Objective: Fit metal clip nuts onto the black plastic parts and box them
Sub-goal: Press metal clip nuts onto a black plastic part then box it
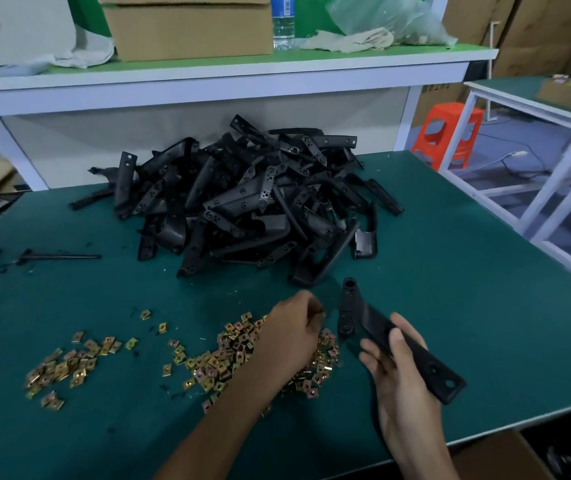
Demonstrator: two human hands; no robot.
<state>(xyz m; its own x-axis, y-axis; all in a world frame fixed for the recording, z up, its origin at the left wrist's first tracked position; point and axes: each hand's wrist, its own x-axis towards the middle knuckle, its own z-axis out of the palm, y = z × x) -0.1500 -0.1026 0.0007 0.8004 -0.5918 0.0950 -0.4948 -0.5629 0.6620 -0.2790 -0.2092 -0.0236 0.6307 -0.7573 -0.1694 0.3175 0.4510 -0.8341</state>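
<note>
Black elongated moulded plastic part [356, 315], with holes along it: held in the air above the near right of the green table mat [467, 271], its narrow end pointing away toward the heap.

Right hand [400, 370]: palm turned up and to the left, thumb laid across the top of the part, fingers wrapped under its wider near end. Firm grip.

Left hand [292, 329]: forearm comes in from the bottom edge, and the hand sits over the right side of the loose brass-coloured square metal clip nuts [228, 355], just left of the held part. Fingers are curled, tips bunched together toward the part. Motion blur there; cannot tell whether a nut is pinched between them.

Clip nuts are scattered flat on the mat, with a second, thinner patch further left.

Heap of black plastic parts [253, 202]: piled at the back centre of the mat, well apart from the hands.

On the shelf above:
- brown cardboard box [187, 29]
- clear water bottle [283, 24] beside it, blue label, print too small to read

A carton behind the orange plastic stool [447, 133] bears dark printed characters, not legible.
</note>
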